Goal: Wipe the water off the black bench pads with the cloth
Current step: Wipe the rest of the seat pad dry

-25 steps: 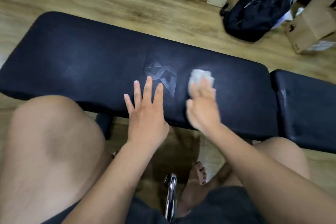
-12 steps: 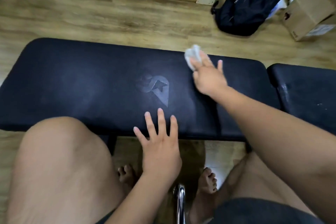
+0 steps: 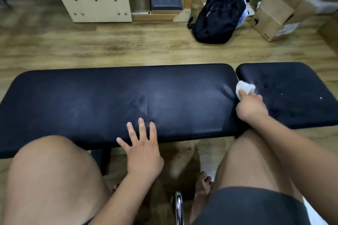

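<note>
While the white cloth (image 3: 244, 87) is gripped, bunched up, in the curled fingers of the right hand (image 3: 250, 107), it is pressed down at the right end of the long bench pad (image 3: 91, 100), right at the gap where the short bench pad (image 3: 292, 107) adjoins it. The cloth is seen sticking out past the fingertips. The right arm is stretched forward over the right thigh, back of hand up; the thumb cannot be made out. The left hand (image 3: 144, 151) is laid palm down on the long pad's near edge, fingers straight and spread, nothing held, fingertips just short of the embossed logo (image 3: 140, 104) at the long pad's middle. The left forearm is angled up from between the knees. Water droplets (image 3: 282, 93) are seen on the short pad, just past the long pad's right end. Faint dull streaks are visible across the long pad's top. A black backpack (image 3: 217, 16) is set on the wooden floor (image 3: 109, 45) beyond the long pad's far right corner, with a cardboard box (image 3: 272, 18) beside it.
</note>
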A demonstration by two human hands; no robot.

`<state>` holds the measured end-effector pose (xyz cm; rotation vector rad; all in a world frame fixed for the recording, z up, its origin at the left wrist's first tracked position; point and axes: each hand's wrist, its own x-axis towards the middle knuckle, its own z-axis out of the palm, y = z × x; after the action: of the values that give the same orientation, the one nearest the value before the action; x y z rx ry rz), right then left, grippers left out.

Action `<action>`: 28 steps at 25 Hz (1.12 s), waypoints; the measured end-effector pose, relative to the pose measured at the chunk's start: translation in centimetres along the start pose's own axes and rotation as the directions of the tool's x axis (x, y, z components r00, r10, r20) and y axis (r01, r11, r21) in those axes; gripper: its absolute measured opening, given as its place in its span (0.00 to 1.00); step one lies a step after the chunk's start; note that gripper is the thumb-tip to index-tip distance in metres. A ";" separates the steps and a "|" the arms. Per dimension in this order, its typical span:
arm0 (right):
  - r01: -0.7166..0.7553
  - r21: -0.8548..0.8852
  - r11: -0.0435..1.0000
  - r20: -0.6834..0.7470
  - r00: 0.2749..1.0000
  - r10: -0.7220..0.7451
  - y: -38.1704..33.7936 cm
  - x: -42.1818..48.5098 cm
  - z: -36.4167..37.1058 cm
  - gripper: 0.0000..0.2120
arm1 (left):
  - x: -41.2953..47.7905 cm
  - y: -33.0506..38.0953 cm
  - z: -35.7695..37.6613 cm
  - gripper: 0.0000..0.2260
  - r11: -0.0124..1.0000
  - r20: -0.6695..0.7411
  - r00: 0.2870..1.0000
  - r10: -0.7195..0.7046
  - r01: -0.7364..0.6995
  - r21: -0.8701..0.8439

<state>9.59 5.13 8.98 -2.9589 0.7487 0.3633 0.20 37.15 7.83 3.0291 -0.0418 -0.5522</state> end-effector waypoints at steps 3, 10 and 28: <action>-0.042 -0.021 0.999 0.010 0.999 0.043 1.1 -2.7 0.9 0.22 | 0.1 0.6 -0.2 0.40 1.000 0.011 1.000 -0.020 0.020 -0.014; -0.014 0.014 1.000 0.016 1.000 0.013 2.5 -6.2 1.0 0.16 | 0.3 -0.2 -2.3 0.28 0.941 -0.140 0.986 -0.090 0.039 -0.336; -0.044 0.231 0.972 0.245 0.969 -0.014 6.4 -2.9 -1.1 0.15 | 5.0 4.4 -2.1 0.47 0.998 0.083 0.996 -0.025 0.029 -0.053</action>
<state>4.32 0.73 10.66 -2.6259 0.7277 0.5844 5.51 32.65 8.30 2.9575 0.0099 -0.6693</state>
